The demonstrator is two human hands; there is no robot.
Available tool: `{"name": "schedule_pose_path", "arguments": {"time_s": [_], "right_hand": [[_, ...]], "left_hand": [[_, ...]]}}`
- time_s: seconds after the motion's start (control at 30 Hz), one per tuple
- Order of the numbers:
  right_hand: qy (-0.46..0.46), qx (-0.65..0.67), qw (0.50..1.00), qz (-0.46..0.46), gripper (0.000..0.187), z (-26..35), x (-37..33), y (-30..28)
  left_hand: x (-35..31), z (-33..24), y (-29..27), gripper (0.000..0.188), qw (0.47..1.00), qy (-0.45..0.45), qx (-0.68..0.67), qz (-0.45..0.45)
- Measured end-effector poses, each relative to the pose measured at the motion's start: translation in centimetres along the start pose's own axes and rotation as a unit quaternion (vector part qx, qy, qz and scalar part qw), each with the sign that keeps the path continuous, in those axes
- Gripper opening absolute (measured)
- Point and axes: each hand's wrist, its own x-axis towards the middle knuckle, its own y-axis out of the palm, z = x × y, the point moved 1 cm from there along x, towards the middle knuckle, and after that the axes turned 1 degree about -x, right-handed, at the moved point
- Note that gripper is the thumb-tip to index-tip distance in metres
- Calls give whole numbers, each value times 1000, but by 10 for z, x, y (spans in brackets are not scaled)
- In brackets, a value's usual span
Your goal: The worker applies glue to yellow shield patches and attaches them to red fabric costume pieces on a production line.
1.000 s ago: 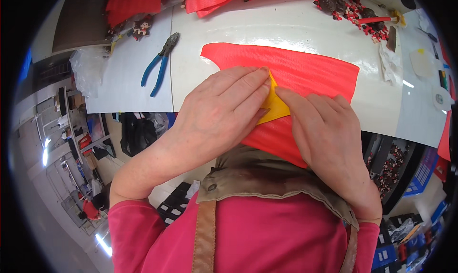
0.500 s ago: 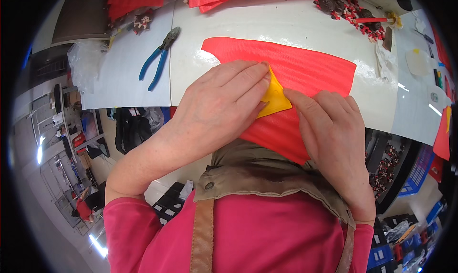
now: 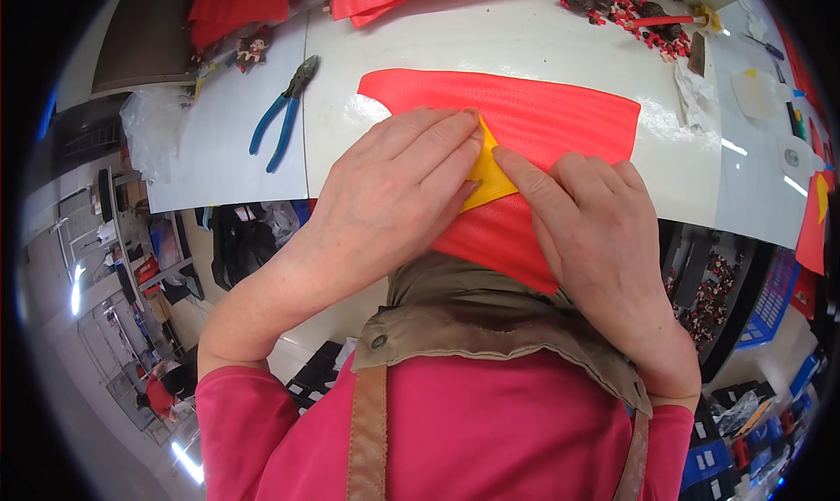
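Right hand (image 3: 599, 221) has slid its index leftward on the yellow piece (image 3: 492, 180), other fingers curled; left hand's (image 3: 394, 173) fingers, together, cover it on red fabric (image 3: 560, 120); either's grip unclear.

A flat, bright yellow piece (image 3: 492, 182), its visible part roughly triangular with the tip pointing away from the wearer, rests on a finely textured, slightly rippled red sheet (image 3: 560, 116) that lies spread on the white desk (image 3: 669, 190), its near corner overhanging the edge.
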Motion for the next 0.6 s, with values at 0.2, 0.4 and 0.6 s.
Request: {"name": "schedule_pose_path", "arguments": {"time_s": [0.2,0.4,0.6], "right_hand": [[-15,-60,998,20,42,8,6,-3],[-27,-78,994,66,43,10,11,-7],[-16,-77,995,62,43,11,8,-6]], "left_hand": [[0,-1,0,40,999,-13,4,29],[1,0,-1,40,999,-10,7,36],[2,2,-1,41,999,-7,0,40]]}}
